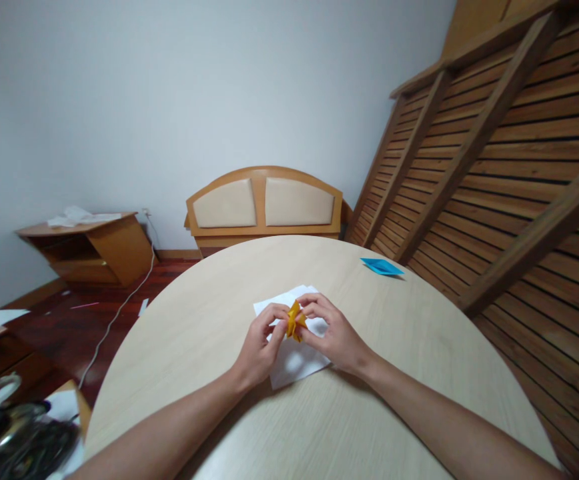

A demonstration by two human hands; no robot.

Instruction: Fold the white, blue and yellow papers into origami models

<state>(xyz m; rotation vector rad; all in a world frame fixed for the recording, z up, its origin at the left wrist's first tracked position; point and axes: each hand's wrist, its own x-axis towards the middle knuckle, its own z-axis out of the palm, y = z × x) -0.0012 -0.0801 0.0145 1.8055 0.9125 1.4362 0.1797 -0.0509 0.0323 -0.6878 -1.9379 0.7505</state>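
Note:
A small piece of folded yellow paper is held up between my two hands, over the white paper sheets on the round table. My left hand pinches its left side between thumb and fingers. From the right, my right hand grips the other side, with the thumb below and the fingertips above. The fingers cover parts of the yellow paper, so its full shape cannot be made out. A blue folded paper boat lies apart from both hands, toward the table's far right edge.
The pale round table fills the middle. Behind it stands a wooden headboard with cream panels. Slatted wooden frames lean at the right. A low cabinet with papers and a white cable are at left.

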